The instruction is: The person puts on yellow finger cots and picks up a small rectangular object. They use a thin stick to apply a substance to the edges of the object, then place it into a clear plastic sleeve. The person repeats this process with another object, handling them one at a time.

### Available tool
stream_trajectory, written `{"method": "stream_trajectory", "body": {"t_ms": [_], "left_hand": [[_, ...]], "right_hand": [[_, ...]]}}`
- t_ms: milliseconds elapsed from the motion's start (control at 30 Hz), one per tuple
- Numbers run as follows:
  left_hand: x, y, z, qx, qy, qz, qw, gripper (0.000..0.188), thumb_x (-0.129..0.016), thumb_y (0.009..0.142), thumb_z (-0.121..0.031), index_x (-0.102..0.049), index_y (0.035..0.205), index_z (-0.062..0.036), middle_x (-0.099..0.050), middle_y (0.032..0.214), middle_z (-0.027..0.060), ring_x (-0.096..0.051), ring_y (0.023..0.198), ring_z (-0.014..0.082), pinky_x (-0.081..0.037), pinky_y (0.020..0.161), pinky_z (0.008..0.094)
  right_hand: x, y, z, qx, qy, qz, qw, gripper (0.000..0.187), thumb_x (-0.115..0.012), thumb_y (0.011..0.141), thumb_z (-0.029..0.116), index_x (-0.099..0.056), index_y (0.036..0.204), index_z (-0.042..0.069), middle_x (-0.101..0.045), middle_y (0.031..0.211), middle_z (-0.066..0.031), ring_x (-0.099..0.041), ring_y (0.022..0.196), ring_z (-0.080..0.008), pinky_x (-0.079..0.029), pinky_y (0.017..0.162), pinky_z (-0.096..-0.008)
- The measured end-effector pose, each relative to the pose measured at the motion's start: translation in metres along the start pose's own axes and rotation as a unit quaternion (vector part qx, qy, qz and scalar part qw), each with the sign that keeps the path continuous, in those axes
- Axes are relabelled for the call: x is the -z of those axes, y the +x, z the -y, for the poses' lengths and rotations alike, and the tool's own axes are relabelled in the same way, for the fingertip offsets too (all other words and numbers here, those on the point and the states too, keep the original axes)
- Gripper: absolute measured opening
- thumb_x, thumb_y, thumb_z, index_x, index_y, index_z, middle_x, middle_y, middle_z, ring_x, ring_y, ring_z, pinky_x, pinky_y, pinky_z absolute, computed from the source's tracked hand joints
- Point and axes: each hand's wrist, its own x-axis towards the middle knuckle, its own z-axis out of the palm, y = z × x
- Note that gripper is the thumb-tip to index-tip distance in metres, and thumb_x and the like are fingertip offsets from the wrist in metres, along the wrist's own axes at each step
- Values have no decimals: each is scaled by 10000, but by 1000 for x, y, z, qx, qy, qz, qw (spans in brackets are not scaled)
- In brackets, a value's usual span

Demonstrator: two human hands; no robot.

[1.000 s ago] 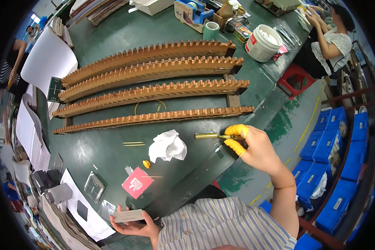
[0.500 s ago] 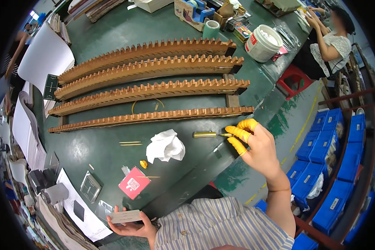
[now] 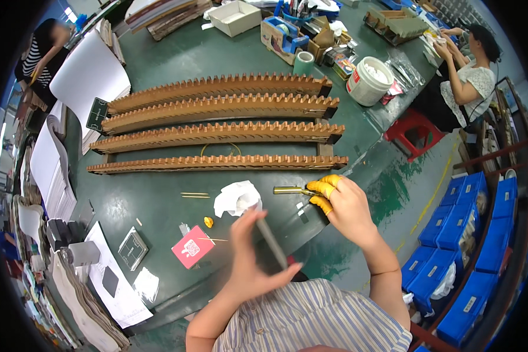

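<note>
My left hand (image 3: 247,261) is lifted over the table's near edge, blurred by motion. Between its thumb and fingers it holds a thin grey rectangular plate (image 3: 271,242), seen nearly edge-on. Yellow finger cots cover the thumb and fingers of my right hand (image 3: 343,205). They pinch the right end of a slim olive-gold pen-like tool (image 3: 287,190) lying on the table. Left of that tool, just beyond my left hand, sits a crumpled white tissue (image 3: 236,198). A pink square card (image 3: 193,246) lies further left, with a thin stick (image 3: 212,239) across its edge.
Long notched wooden racks (image 3: 217,136) span the green table's middle. A white tub (image 3: 369,81) stands at far right. A dark framed plate (image 3: 133,249) and paper sheets (image 3: 108,293) lie left. Another person (image 3: 469,76) sits at far right; blue bins (image 3: 425,240) stand right.
My left hand has swung up and right with the grey plate, from the table's lower left toward the tissue. My right hand stays at the pen-like tool. The whole view has shifted slightly.
</note>
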Motion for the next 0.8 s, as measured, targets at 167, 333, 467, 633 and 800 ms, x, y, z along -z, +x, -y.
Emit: {"method": "stream_trajectory", "body": {"t_ms": [167, 333, 467, 633, 800], "left_hand": [[-38, 34, 11, 14, 9, -16, 1000, 943, -795, 682, -77, -218, 1426, -21, -295, 1344, 133, -276, 1367, 241, -165, 1160, 359], [-49, 41, 16, -7, -19, -59, 998, 919, -807, 677, -108, -261, 1412, -29, -303, 1321, 152, -367, 1291, 287, -275, 1136, 417], [-48, 21, 5, -15, -108, -67, 992, 911, -781, 695, -71, -240, 1428, -58, -283, 1355, 131, -388, 1309, 308, -308, 1113, 428], [-65, -20, -36, -68, -154, 2, 986, 947, -770, 699, -38, -189, 1446, -70, -247, 1384, 123, -375, 1343, 335, -317, 1112, 449], [-82, -68, -74, -104, -175, 101, 974, 954, -744, 712, -28, -141, 1450, -61, -229, 1405, 114, -357, 1362, 347, -324, 1117, 445]], "right_hand": [[-3, 2, -3, 50, 10, -16, 999, 314, -729, 745, 194, -650, 1035, 100, -618, 917, -80, -599, 871, -274, -483, 775, -377], [-16, -10, 0, 63, 2, -43, 997, 389, -666, 788, 156, -607, 1159, 54, -600, 917, -121, -622, 822, -291, -513, 698, -392], [-7, -38, 15, -6, 63, -56, 996, 409, -662, 829, 156, -587, 1222, 68, -598, 1002, -149, -644, 762, -311, -537, 657, -390], [17, -88, 40, -65, 137, -139, 979, 331, -649, 866, 166, -616, 1188, 93, -601, 1027, -137, -641, 774, -322, -535, 673, -377], [36, -148, 66, -107, 152, -203, 961, 266, -697, 838, 246, -677, 1046, 81, -649, 893, -101, -642, 724, -291, -511, 634, -365]]}}
